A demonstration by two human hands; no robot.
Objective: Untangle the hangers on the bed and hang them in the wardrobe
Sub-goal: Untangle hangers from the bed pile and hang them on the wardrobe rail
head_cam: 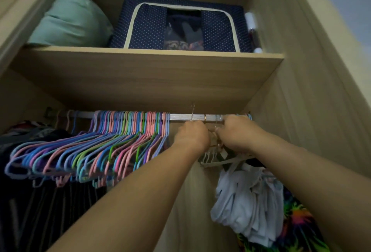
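Behind both hands (213, 135), hanger grip hidden.

Head camera tilts steeply up, seemingly close beneath wardrobe rail (186, 117).

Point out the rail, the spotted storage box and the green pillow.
rail (180, 116), head view, bare stretch between hangers.
spotted storage box (148, 29), head view, front left panel.
green pillow (70, 19), head view, middle of its bulge.

Hangers (84, 147) hang on the rail (184, 117), left of both hands (214, 135).
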